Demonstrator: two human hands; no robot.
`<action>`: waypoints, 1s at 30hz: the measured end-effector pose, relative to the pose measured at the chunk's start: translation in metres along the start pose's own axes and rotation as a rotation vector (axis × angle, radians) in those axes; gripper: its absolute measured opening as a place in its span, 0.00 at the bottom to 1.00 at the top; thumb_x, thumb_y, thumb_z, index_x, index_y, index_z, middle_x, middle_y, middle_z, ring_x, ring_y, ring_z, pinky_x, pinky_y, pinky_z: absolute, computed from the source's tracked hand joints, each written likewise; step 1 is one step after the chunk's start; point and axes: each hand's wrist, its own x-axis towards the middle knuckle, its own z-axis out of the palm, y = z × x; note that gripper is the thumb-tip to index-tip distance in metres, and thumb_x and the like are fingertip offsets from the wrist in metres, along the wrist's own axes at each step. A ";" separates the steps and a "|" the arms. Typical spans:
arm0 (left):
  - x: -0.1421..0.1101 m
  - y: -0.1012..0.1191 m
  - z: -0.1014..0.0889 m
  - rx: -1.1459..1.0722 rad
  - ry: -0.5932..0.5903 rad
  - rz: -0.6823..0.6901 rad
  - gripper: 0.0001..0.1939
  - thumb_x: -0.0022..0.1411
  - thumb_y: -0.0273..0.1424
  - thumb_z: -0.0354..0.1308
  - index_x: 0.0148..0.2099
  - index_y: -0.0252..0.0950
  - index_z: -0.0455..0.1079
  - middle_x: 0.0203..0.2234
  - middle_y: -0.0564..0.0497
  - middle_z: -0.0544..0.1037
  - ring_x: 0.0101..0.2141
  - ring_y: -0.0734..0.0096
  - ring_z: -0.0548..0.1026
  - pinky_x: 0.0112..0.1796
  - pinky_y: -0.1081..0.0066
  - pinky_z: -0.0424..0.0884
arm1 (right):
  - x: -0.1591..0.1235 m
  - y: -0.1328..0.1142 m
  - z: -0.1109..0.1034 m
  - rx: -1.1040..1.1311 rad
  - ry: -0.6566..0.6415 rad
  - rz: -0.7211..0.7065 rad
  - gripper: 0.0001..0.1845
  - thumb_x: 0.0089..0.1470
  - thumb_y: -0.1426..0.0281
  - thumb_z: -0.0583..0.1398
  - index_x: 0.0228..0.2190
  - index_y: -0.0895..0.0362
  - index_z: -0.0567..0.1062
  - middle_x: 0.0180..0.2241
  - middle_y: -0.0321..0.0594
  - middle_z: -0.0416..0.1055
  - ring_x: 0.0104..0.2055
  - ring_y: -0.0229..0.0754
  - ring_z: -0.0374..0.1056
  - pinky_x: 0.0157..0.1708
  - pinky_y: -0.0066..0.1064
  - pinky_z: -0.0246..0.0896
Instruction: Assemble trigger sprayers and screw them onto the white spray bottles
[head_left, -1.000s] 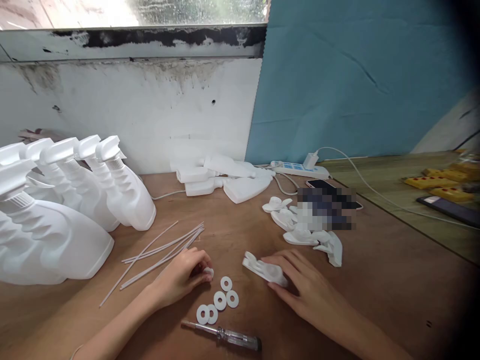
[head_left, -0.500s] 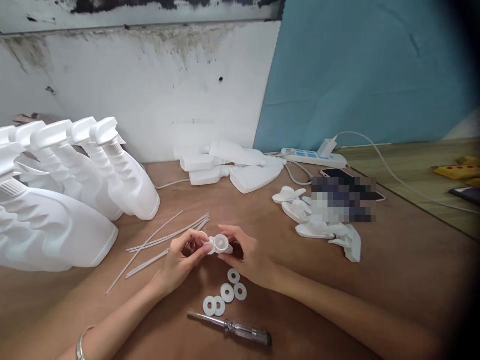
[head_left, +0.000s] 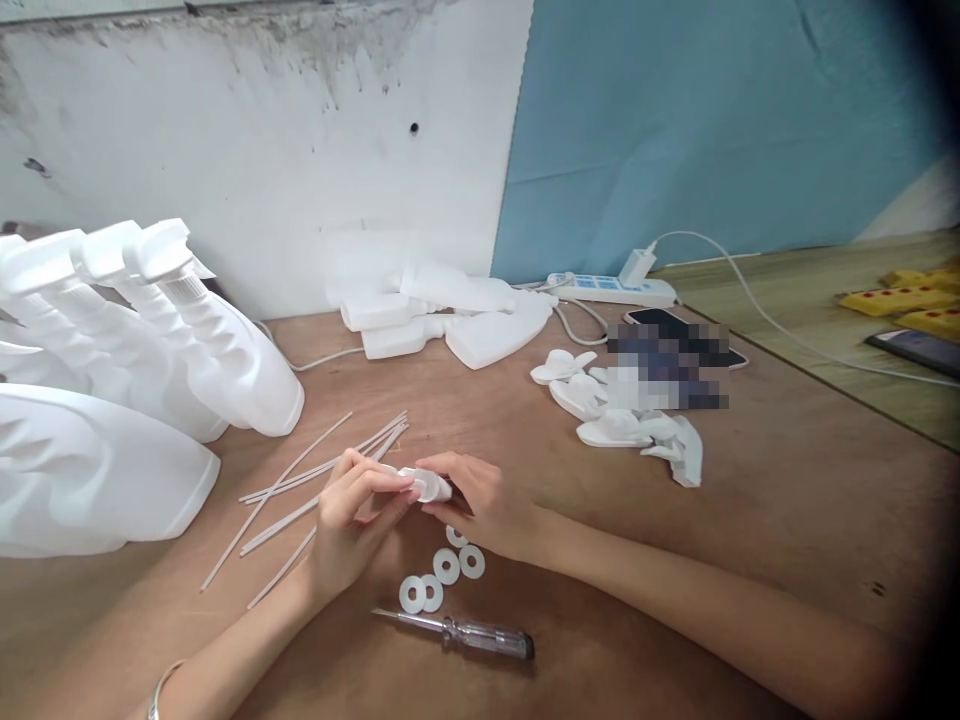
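Observation:
Both my hands meet over the middle of the brown table [head_left: 787,520]. My right hand [head_left: 484,500] grips a white spray trigger head [head_left: 429,484], fingers curled round it. My left hand [head_left: 352,520] pinches at the open end of that head with thumb and fingertips; a small white washer taken earlier is hidden under the fingers. Several white washers [head_left: 442,575] lie just below my hands. A clear-handled screwdriver [head_left: 465,633] lies in front of them. Thin white dip tubes [head_left: 322,480] are spread to the left.
Several assembled white spray bottles [head_left: 165,340] stand and lie at the left. Empty white bottles [head_left: 450,320] lie at the back by the wall. A pile of trigger heads [head_left: 630,430], a phone, and a power strip [head_left: 611,290] with cable sit at the right.
My right hand lifted a trigger head off the table and brought it to my left hand, which had picked up a washer. Both hands now press together on the head. The view dropped lower.

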 end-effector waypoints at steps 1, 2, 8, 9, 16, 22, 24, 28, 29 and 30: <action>0.001 -0.001 0.000 0.034 -0.015 0.010 0.08 0.53 0.23 0.59 0.37 0.40 0.69 0.26 0.53 0.73 0.29 0.72 0.67 0.32 0.70 0.65 | 0.000 0.000 0.000 -0.009 -0.001 -0.009 0.16 0.54 0.69 0.54 0.46 0.54 0.63 0.43 0.44 0.70 0.44 0.43 0.67 0.41 0.36 0.62; 0.002 -0.001 0.000 0.060 -0.030 0.017 0.08 0.53 0.24 0.59 0.37 0.40 0.69 0.27 0.52 0.73 0.29 0.72 0.67 0.32 0.69 0.65 | -0.001 0.000 0.000 -0.021 0.000 -0.018 0.16 0.54 0.69 0.54 0.46 0.54 0.63 0.42 0.44 0.70 0.44 0.44 0.67 0.41 0.36 0.62; 0.007 -0.002 0.002 0.130 -0.080 0.063 0.03 0.55 0.26 0.57 0.34 0.39 0.70 0.27 0.50 0.71 0.30 0.71 0.65 0.32 0.69 0.64 | -0.002 0.002 0.004 -0.089 0.014 -0.065 0.17 0.56 0.69 0.52 0.48 0.53 0.62 0.42 0.44 0.70 0.44 0.43 0.67 0.42 0.36 0.62; 0.007 -0.002 0.002 0.142 -0.082 0.066 0.03 0.55 0.26 0.57 0.33 0.39 0.70 0.28 0.50 0.71 0.30 0.71 0.65 0.33 0.69 0.64 | -0.002 0.002 0.004 -0.095 0.016 -0.066 0.17 0.56 0.69 0.52 0.48 0.54 0.61 0.42 0.44 0.71 0.44 0.43 0.67 0.42 0.36 0.62; 0.009 -0.003 -0.003 0.227 -0.147 0.122 0.04 0.55 0.29 0.57 0.36 0.39 0.70 0.35 0.48 0.72 0.37 0.66 0.68 0.39 0.65 0.62 | -0.001 0.000 0.003 -0.144 0.070 -0.119 0.19 0.55 0.70 0.53 0.49 0.57 0.59 0.45 0.47 0.69 0.45 0.43 0.68 0.42 0.34 0.63; 0.008 -0.005 -0.002 0.183 -0.158 0.178 0.13 0.52 0.29 0.60 0.41 0.37 0.65 0.38 0.47 0.72 0.41 0.65 0.69 0.41 0.64 0.62 | -0.002 0.002 0.003 -0.151 0.137 -0.177 0.17 0.54 0.70 0.55 0.45 0.58 0.60 0.39 0.43 0.72 0.37 0.38 0.70 0.34 0.28 0.65; 0.007 -0.006 -0.001 0.154 -0.170 0.181 0.13 0.52 0.29 0.61 0.40 0.36 0.63 0.37 0.47 0.73 0.41 0.64 0.70 0.41 0.64 0.63 | -0.002 0.002 0.003 -0.124 0.091 -0.180 0.14 0.54 0.71 0.55 0.43 0.57 0.61 0.37 0.41 0.72 0.35 0.37 0.70 0.33 0.26 0.65; 0.005 -0.006 0.000 0.100 -0.208 0.166 0.12 0.53 0.27 0.59 0.40 0.36 0.62 0.35 0.47 0.74 0.39 0.66 0.71 0.40 0.65 0.64 | -0.001 0.000 0.000 -0.090 0.008 -0.202 0.11 0.54 0.74 0.54 0.41 0.56 0.63 0.39 0.41 0.71 0.39 0.36 0.68 0.36 0.25 0.64; 0.005 -0.006 0.000 0.096 -0.210 0.164 0.12 0.53 0.26 0.59 0.40 0.36 0.62 0.35 0.47 0.74 0.39 0.67 0.71 0.39 0.66 0.65 | 0.000 -0.001 -0.001 -0.091 0.005 -0.201 0.11 0.53 0.75 0.54 0.41 0.56 0.64 0.39 0.40 0.71 0.39 0.36 0.68 0.35 0.25 0.64; 0.004 -0.006 0.000 0.093 -0.212 0.165 0.11 0.53 0.26 0.58 0.39 0.36 0.62 0.35 0.47 0.74 0.38 0.68 0.71 0.39 0.66 0.65 | 0.000 -0.001 -0.002 -0.093 0.003 -0.198 0.12 0.53 0.75 0.54 0.41 0.56 0.64 0.39 0.40 0.71 0.39 0.35 0.68 0.35 0.25 0.64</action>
